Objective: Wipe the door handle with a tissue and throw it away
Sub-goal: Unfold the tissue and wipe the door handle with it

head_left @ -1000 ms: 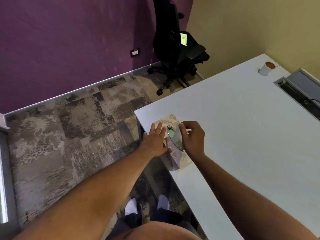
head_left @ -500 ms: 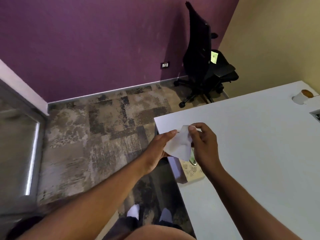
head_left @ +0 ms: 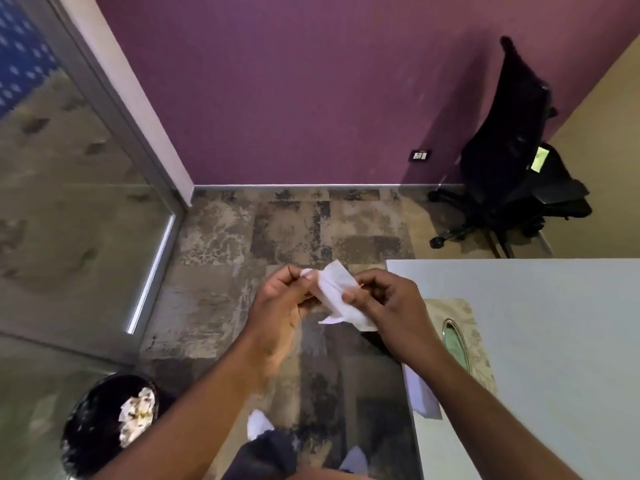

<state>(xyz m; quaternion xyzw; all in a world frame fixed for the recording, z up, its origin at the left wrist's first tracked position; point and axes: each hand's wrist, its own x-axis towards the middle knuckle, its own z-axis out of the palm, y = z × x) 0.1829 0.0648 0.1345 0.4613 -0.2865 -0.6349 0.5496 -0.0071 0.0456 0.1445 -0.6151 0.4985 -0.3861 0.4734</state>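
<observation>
A white tissue (head_left: pixel 337 297) is stretched between both hands, held in the air over the carpet just left of the table corner. My left hand (head_left: pixel 284 306) pinches its left end and my right hand (head_left: pixel 384 303) pinches its right side. The patterned tissue box (head_left: pixel 464 337) with an oval opening lies on the white table (head_left: pixel 554 341) near its left edge. A black bin (head_left: pixel 100 424) with crumpled paper inside stands on the floor at the lower left. A glass door (head_left: pixel 69 202) in a metal frame fills the left side; no handle shows on it.
A black office chair (head_left: pixel 512 161) stands in the far right corner by the purple wall. Patterned carpet (head_left: pixel 277 237) lies between the table and the glass door. My feet in white socks show at the bottom.
The tissue has come out of the box and now hangs between both hands, away from the table. My view has swung left, bringing the glass door and the bin into sight.
</observation>
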